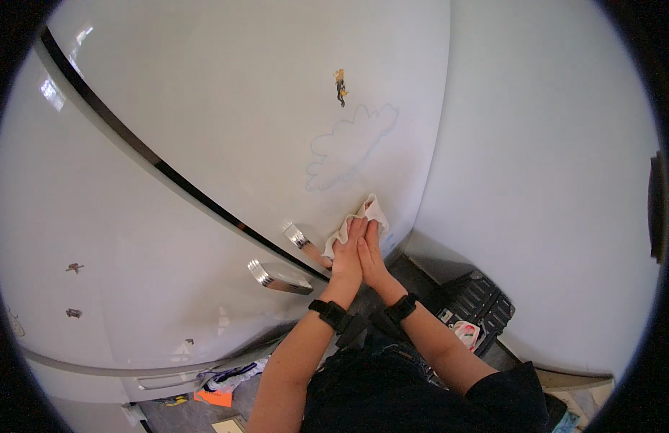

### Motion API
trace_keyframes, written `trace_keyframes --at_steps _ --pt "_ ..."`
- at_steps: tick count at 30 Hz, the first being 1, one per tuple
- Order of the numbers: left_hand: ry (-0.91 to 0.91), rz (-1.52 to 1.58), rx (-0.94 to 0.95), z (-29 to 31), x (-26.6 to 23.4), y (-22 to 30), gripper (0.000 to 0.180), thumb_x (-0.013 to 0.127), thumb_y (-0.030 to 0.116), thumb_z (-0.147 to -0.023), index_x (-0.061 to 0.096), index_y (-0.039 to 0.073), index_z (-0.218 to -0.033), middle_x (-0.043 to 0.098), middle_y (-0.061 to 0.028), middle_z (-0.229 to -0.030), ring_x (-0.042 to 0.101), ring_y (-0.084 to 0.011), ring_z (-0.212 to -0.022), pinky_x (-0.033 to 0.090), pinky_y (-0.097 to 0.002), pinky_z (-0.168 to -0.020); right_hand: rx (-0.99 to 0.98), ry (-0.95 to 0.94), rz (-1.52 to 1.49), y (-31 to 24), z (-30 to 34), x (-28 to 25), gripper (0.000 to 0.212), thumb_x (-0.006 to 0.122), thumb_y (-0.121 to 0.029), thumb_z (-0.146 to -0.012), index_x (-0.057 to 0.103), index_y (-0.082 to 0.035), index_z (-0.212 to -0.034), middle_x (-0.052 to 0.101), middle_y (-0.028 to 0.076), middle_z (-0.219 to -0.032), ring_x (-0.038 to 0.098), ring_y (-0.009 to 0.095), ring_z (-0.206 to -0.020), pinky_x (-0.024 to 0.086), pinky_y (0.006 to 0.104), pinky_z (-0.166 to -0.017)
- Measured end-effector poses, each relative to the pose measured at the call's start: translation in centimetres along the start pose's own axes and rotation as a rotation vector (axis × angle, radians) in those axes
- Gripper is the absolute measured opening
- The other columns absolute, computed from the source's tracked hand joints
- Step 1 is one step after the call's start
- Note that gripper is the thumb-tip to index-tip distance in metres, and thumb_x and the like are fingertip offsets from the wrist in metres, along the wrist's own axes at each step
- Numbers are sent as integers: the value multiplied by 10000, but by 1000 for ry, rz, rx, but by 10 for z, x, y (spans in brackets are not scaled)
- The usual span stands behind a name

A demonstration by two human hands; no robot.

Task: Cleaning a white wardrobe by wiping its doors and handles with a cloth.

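Cloth [378, 211] beneath left hand [347, 257] and right hand [373, 261], fingers [355, 229] extended flat, against closed white fridge [226, 108], contents hidden.

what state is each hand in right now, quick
Left hand: open, fingers extended, on the white cloth at the white door.
Right hand: open, fingers extended, beside the left; any grip cannot be told.

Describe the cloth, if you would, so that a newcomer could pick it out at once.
Find the large white door right of the dark strip, then the pale blue cloud drawing on it. Just below that, the left hand and right hand press the off-white cloth against the door. Its crumpled, loose folds set it apart from the rigid, shiny metal handle at its left.
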State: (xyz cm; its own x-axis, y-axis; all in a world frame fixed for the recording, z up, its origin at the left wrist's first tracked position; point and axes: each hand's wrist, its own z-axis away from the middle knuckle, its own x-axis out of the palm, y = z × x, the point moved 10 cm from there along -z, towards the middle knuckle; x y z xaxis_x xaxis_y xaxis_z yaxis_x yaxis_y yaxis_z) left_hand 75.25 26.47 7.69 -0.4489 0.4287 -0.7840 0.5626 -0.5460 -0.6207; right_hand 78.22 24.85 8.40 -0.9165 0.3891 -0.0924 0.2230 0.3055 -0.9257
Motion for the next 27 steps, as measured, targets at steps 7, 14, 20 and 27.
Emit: trace_keyframes --at_steps 7,14,20,27 --pt "88 87 32 2 -9 -2 634 443 252 -802 223 149 -1388 205 -10 -1428 134 -252 -1316 -7 -427 -1086 22 5 33 7 1 1 591 315 -246 -926 62 58 -1365 85 233 -1433 69 359 -1334 74 378 -1080" --pt "85 121 2 1 -12 -5 622 439 217 -808 223 158 -1388 221 -3 -1417 139 -252 -1309 30 -416 -1090 17 8 15 2 0 0 598 319 -251 -927 54 59 -1365 84 234 -1433 72 368 -1331 77 383 -1080" --pt "97 93 -9 1 -5 -4 612 435 213 -814 227 179 -1388 217 -2 -1415 132 -258 -1312 58 -416 -1094 29 3 37 7 1 2 607 320 -251 -929 36 64 -1363 81 243 -1431 69 380 -1328 82 392 -1079" --pt "73 121 17 0 -10 -3 616 444 224 -807 234 175 -1384 216 -8 -1414 147 -245 -1311 74 -420 -1091 31 11 49 5 2 0 599 319 -244 -930 44 69 -1360 96 251 -1425 79 384 -1326 97 396 -1075"
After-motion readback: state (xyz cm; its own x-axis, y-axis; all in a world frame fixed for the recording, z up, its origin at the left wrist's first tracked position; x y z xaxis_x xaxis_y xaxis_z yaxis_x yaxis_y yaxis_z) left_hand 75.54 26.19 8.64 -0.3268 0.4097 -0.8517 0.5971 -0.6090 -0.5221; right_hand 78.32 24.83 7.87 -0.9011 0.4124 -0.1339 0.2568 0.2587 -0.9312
